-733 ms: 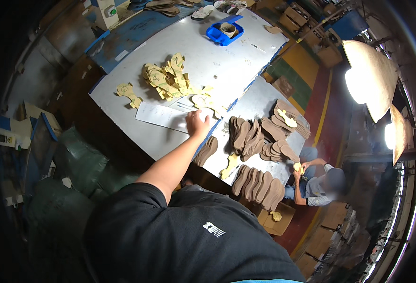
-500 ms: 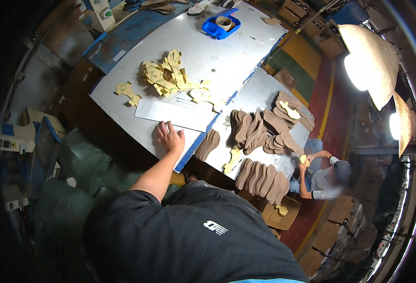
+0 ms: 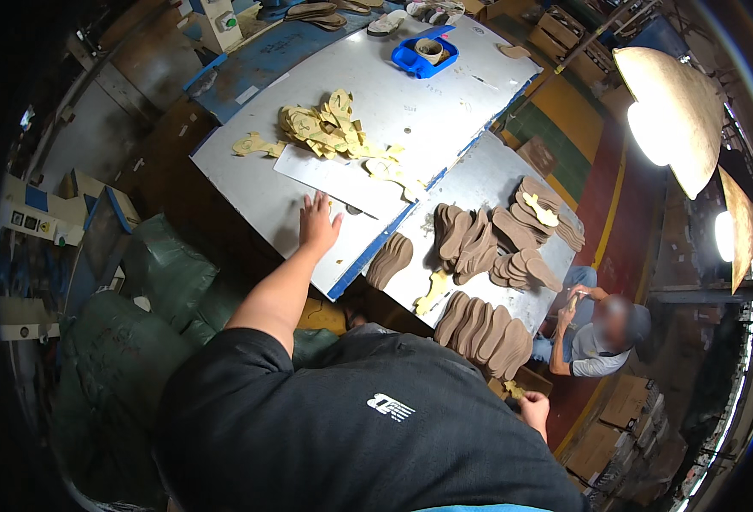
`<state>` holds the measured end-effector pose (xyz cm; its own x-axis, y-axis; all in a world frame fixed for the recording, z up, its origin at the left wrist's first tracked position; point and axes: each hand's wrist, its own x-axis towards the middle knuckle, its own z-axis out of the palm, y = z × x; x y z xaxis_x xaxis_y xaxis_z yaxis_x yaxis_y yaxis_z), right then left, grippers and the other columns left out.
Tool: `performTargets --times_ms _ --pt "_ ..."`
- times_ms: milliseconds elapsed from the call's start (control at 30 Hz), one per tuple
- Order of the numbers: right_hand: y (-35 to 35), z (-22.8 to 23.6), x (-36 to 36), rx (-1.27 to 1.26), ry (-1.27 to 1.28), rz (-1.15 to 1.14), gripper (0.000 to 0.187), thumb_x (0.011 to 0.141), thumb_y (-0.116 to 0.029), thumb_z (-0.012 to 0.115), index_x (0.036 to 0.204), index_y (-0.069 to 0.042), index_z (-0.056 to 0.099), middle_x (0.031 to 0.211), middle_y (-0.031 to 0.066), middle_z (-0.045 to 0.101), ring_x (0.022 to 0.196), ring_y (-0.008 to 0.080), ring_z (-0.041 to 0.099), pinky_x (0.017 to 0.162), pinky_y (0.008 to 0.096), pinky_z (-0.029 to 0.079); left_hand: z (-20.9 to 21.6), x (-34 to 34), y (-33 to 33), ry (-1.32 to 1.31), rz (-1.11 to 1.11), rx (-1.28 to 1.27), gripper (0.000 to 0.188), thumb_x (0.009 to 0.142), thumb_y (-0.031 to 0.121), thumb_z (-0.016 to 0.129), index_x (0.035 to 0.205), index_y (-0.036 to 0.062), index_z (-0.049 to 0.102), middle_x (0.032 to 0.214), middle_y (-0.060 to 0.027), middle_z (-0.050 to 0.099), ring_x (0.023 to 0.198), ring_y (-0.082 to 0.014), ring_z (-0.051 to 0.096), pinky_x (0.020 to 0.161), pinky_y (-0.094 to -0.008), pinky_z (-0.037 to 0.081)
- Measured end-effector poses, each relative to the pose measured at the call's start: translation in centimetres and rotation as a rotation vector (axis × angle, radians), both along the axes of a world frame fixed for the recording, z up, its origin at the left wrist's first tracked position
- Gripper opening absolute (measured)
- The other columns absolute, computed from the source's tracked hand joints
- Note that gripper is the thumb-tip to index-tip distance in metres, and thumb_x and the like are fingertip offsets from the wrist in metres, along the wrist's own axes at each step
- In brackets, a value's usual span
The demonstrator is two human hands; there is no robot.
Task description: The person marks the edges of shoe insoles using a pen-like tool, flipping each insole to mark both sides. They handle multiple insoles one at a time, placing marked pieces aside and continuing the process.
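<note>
My left hand (image 3: 319, 225) rests on the light table with its fingers stretched out, fingertips by the near edge of a white rectangular sheet (image 3: 329, 178). A small dark patch (image 3: 353, 210) shows beside that edge. Behind the sheet is a heap of yellow bone-shaped cut-outs (image 3: 321, 128), with single ones (image 3: 259, 145) around it. Low on the right, my right hand (image 3: 536, 413) is closed, its fingertips at a small yellow piece (image 3: 514, 389) over a cardboard box (image 3: 533, 381). The pinch looks closed on that piece, though the fingertips are small and partly hidden.
Stacks of brown insoles (image 3: 483, 333) cover much of the lower grey table (image 3: 432, 198). A blue tray (image 3: 425, 58) holding a tape roll stands at the back. A co-worker (image 3: 598, 337) sits beyond the right edge. Green sacks (image 3: 129, 367) lie left; lamps (image 3: 675, 119) hang right.
My right hand has come into view at the box with the yellow piece. My left hand has shifted slightly along the sheet's edge. The whole view has moved a little; the co-worker leans lower.
</note>
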<state>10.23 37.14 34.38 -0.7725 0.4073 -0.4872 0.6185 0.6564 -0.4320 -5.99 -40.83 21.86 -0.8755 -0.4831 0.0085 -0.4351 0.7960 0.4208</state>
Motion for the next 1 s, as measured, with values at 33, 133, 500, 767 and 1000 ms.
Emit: performTargets --times_ms 33,133,500,767,1000 --pt "-0.4 0.3 -1.7 -0.051 0.037 -0.015 0.027 0.083 -0.005 0.091 0.107 0.002 0.081 0.097 0.0057 0.080 0.087 0.0159 0.073 0.083 0.0338 0.060 -0.7 2.0 0.9 0.047 -0.040 0.015 0.073 0.106 0.040 0.073 0.165 0.0022 0.050 0.177 -0.0198 0.045 0.167 -0.0506 0.029 0.136 -0.0610 0.029" --pt "-3.5 2.3 -5.1 -0.498 0.078 -0.197 0.043 0.088 0.003 0.088 0.129 0.006 0.075 0.114 0.0095 0.079 0.095 0.0199 0.074 0.090 0.0355 0.062 0.0 8.0 6.6 0.204 -0.219 0.111 0.054 0.102 0.022 0.075 0.150 -0.0001 0.064 0.164 -0.0228 0.059 0.162 -0.0504 0.040 0.133 -0.0573 0.035" --pt "-29.8 16.0 -17.3 -1.218 -0.233 0.032 0.027 0.099 -0.012 0.083 0.125 -0.007 0.076 0.125 0.0003 0.074 0.118 0.0157 0.066 0.103 0.0389 0.052 23.5 6.6 16.1 0.672 -0.950 0.633 0.087 0.087 0.036 0.095 0.157 -0.0009 0.060 0.146 -0.0224 0.071 0.129 -0.0385 0.071 0.111 -0.0458 0.058" --pt "-37.9 20.8 -16.8 -1.318 -0.283 0.263 0.052 0.107 -0.011 0.077 0.155 -0.005 0.060 0.143 0.0077 0.069 0.127 0.0189 0.069 0.109 0.0384 0.057 27.4 6.1 14.7 0.603 -0.733 0.757 0.034 0.095 -0.006 0.071 0.125 0.0048 0.080 0.109 -0.0161 0.078 0.101 -0.0313 0.078 0.089 -0.0385 0.062" --pt "-40.4 25.5 -17.0 -0.935 0.311 0.788 0.097 0.087 0.017 0.085 0.172 -0.007 0.044 0.154 0.0122 0.063 0.139 0.0220 0.067 0.120 0.0377 0.056 31.0 4.5 15.0 0.112 -0.323 1.450 0.015 0.112 0.008 0.066 0.124 0.0004 0.071 0.082 0.0014 0.065 0.064 -0.0052 0.058 0.057 -0.0250 0.048"
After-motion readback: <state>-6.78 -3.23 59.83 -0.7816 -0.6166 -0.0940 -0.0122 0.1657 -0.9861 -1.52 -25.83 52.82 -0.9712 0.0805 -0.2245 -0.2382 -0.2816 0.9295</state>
